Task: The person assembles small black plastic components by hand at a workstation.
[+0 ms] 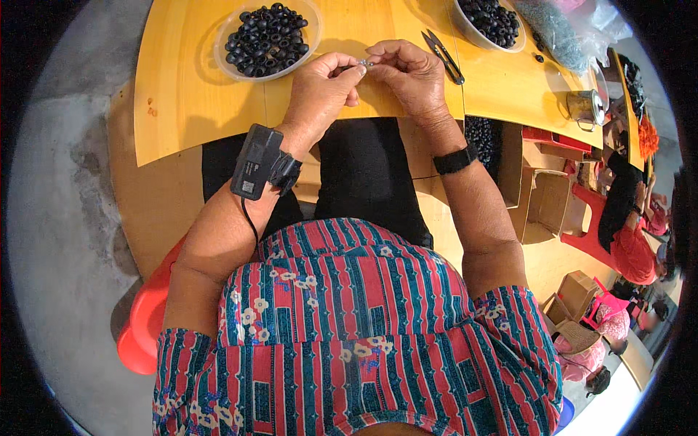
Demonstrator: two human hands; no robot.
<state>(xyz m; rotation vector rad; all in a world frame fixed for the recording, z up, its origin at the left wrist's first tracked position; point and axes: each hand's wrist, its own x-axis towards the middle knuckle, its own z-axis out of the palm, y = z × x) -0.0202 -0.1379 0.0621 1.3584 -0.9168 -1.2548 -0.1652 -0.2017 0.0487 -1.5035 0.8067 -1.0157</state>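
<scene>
Over the near part of the yellow table, my left hand and my right hand meet with thumbs and forefingers pinched. Between their fingertips sits a small shiny piece, silvery and too small to make out its kind. Both hands are closed on it. Beyond my left hand stands a clear plastic bowl of black ring-like beads. To the right of my right hand lies a pair of black thread snips, blades pointing away from me.
A second bowl of black beads stands far right, beside clear plastic bags. A metal mug is near the table's right edge. Below it are cardboard boxes. Other people, one in a red shirt, sit at the right.
</scene>
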